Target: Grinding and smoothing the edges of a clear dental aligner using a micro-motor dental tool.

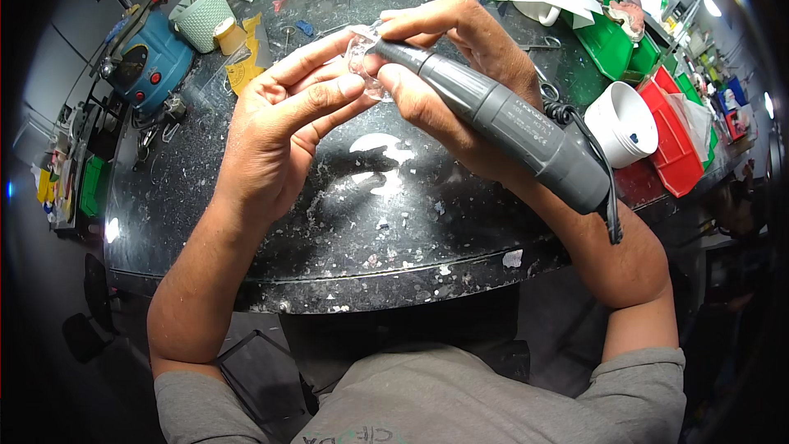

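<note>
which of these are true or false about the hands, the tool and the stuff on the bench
1. The right hand holds a grey rotary handpiece. True.
2. The left hand holds a red bin. False: it pinches a small clear plastic piece.
3. A white cup sits right of the hands. True.
4. The dark worktop is spotless. False: pale flecks and dust cover it.
5. The handpiece is cordless. False: a black cable runs from its rear.
</note>
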### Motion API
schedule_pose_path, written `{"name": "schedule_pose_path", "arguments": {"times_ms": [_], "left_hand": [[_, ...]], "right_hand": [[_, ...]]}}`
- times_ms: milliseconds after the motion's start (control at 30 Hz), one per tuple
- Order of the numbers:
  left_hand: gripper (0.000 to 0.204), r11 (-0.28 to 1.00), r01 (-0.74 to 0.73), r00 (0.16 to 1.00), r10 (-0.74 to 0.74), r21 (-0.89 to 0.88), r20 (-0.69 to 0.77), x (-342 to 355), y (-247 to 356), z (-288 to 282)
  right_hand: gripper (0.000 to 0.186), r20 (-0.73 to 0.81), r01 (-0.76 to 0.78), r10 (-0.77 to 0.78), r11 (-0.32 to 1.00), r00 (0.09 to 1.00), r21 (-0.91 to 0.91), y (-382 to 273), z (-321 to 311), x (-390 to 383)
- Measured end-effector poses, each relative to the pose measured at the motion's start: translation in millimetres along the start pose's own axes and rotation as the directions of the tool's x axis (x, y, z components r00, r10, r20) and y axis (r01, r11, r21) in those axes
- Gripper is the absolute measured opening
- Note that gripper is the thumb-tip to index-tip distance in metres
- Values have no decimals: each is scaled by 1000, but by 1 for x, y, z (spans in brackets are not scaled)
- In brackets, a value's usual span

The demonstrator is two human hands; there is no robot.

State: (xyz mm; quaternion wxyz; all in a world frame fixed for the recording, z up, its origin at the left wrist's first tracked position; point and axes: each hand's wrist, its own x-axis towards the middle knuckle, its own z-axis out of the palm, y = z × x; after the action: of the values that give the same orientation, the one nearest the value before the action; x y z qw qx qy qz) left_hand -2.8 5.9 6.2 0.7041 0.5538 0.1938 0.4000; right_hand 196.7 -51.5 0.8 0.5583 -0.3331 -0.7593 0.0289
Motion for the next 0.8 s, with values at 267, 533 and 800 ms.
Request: {"name": "schedule_pose_path", "arguments": {"times_ms": [267,533,800], "left_hand": [[54,1000,-7,1000,7,-7,16,1,-1,0],[51,1000,-22,999,22,15,25,1,-2,-2],[52,999,-46,998,47,-28,44,2,-4,-5]], "right_hand": [[30,-18,-32,33,998,999,55,0,1,-2],[30,2,41,-41,997,999,64,1,-2,1],[31,-1,69,-69,997,998,45,0,0,0]]}}
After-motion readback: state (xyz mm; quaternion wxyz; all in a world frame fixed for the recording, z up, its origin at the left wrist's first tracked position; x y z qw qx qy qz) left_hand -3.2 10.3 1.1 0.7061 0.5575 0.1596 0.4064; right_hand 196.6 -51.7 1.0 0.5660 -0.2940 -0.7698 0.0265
